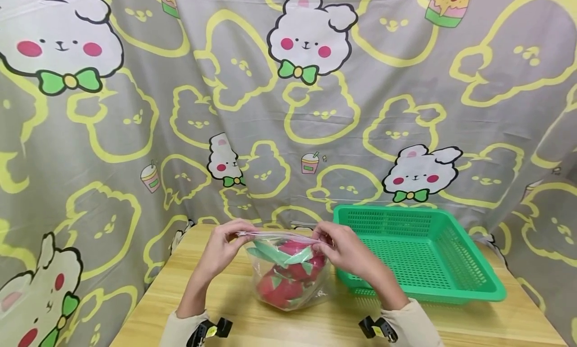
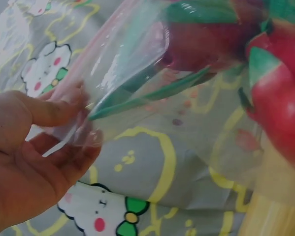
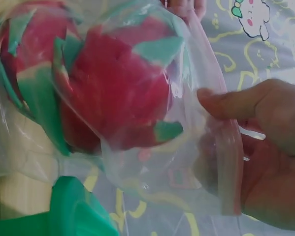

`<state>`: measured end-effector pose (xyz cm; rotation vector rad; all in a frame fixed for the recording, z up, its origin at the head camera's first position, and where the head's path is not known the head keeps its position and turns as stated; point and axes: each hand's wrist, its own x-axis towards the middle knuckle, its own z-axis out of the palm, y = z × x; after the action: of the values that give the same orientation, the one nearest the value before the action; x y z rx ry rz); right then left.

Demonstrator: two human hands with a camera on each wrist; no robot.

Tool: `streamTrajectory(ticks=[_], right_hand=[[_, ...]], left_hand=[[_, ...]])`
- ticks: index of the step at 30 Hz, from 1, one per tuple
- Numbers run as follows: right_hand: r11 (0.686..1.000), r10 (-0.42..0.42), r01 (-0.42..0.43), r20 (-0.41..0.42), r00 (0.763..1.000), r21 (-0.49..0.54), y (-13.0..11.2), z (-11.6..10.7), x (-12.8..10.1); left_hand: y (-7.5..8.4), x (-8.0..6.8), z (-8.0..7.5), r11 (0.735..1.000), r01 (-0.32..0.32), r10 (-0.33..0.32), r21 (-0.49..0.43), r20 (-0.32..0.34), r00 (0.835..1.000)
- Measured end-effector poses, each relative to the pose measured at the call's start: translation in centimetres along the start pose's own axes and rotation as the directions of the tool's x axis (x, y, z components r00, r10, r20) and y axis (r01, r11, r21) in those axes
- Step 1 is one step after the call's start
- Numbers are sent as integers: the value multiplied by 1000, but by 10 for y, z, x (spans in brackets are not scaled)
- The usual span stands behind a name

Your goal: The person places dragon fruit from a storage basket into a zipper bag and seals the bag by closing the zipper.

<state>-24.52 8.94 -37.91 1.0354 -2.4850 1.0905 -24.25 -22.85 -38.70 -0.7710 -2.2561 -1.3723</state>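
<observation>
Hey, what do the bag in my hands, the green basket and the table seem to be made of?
Bag: thin clear plastic film, glossy and creased, with a pinkish zip strip; the red and green contents show through.
Green basket: likely moulded plastic, uniform colour, perforated lattice walls and floor.
Table: pale wood or wood-look laminate, grain lines visible, matte.

Bright even light, soft shadows, blurred wrist close-ups

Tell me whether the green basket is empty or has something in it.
Empty: the green basket shows only bare mesh floor; the red fruits sit in the clear bag beside it.
</observation>
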Motion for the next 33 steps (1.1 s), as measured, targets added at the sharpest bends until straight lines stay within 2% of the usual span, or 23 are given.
streamTrajectory(ticks=[4, 8, 14, 19, 22, 27, 29, 33], right_hand=[[1000, 9, -10, -50, 999, -25, 0, 3, -2], [999, -11, 8, -105, 994, -32, 1, 5, -3], [995, -55, 41, -160, 986, -90, 1, 10, -4], [984, -102, 73, -180, 978, -161, 3, 15, -6], [978, -139, 101, -213, 967, -180, 6, 16, -9], [972, -168, 112, -275, 947, -206, 10, 17, -15], [972, -146, 89, -262, 954, -218, 9, 19, -16], [975, -73, 28, -199, 977, -219, 4, 22, -14]], left_hand=[[10, -1, -3, 996, 22, -25, 91, 27, 999], [15, 1, -4, 983, -21, 23, 182, -5, 1000], [12, 3, -2, 964, -73, 97, 256, -81, 992], [13, 3, 1, 943, -77, 104, 325, -67, 992], [14, 3, 2, 932, -98, 123, 348, -53, 991], [14, 4, 8, 912, -205, 233, 356, -38, 972], [13, 4, 10, 915, -227, 256, 333, -45, 965], [10, 2, 10, 934, -229, 258, 274, -78, 963]])
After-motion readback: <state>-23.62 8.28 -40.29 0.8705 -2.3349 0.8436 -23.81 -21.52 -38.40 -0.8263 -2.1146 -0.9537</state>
